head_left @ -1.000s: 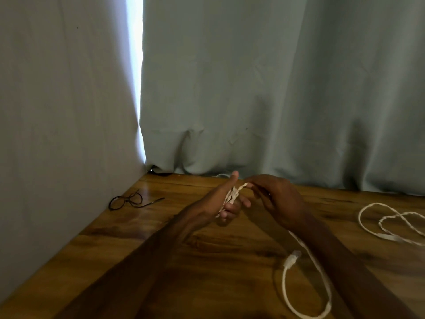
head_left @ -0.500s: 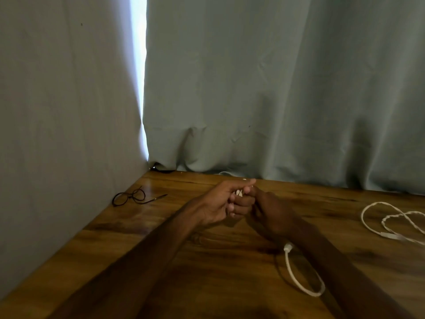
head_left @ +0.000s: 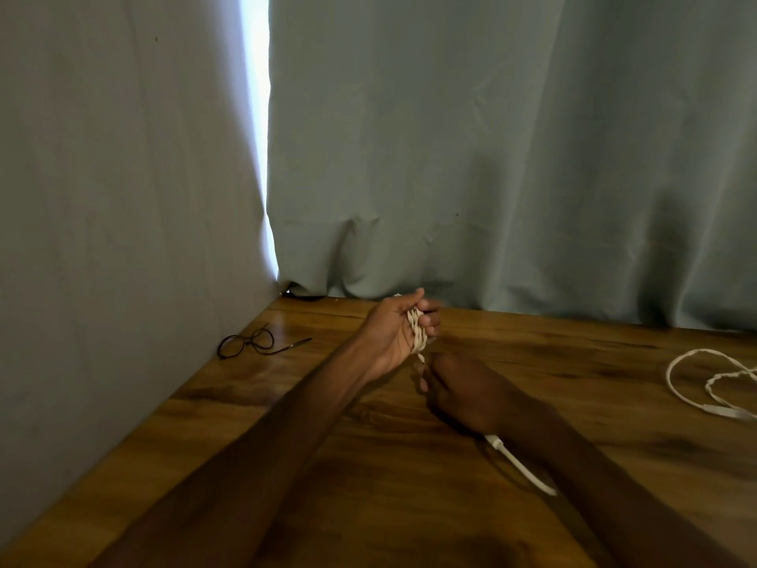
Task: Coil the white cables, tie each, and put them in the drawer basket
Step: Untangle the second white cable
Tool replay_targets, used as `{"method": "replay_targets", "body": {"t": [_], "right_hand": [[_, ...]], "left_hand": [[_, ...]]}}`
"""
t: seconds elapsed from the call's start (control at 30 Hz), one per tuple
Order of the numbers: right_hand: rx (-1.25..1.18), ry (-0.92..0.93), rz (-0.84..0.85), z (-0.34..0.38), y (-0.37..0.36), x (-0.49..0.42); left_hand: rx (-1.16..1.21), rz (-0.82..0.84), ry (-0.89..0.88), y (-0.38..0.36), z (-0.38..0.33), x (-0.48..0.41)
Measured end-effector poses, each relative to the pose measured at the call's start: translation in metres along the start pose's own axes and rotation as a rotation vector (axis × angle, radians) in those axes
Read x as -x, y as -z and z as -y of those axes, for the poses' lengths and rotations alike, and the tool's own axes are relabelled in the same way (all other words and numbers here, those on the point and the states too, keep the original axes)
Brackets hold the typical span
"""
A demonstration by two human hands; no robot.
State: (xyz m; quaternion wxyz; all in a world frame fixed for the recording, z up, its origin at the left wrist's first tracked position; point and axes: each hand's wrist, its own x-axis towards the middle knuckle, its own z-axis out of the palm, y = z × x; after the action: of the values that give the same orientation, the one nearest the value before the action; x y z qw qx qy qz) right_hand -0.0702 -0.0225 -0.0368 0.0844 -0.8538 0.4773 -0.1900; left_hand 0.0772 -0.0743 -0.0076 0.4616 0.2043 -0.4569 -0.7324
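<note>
Right hand dropped below left hand — left grips coiled white cable, right's grasp unclear; keep feed taut

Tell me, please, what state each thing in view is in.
left hand, grips coiled turns of the white cable.
right hand, apparently pinches the strand below the coil.
white cable, partly coiled, untied; plug end trails on the table.
second cable, loose on the table, uncoiled.
glasses, lying on the table, one arm unfolded.
curtains, drawn, bright gap between.
</note>
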Motion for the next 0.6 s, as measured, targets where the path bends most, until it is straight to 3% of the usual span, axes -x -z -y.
{"method": "replay_targets", "body": {"t": [0.27,0.47,0.6], "right_hand": [[-0.076,0.011,0.067,0.025,-0.001,0.003],[-0.010,0.088,0.029,0.034,0.006,0.003],[0.104,0.085,-0.060,0.028,0.022,0.007]], "left_hand": [[0.133,-0.406,-0.141,0.057,-0.018,-0.016],[-0.044,-0.500,-0.121,0.051,-0.008,-0.026],[-0.047,-0.441,-0.096,0.052,-0.009,-0.025]]}}
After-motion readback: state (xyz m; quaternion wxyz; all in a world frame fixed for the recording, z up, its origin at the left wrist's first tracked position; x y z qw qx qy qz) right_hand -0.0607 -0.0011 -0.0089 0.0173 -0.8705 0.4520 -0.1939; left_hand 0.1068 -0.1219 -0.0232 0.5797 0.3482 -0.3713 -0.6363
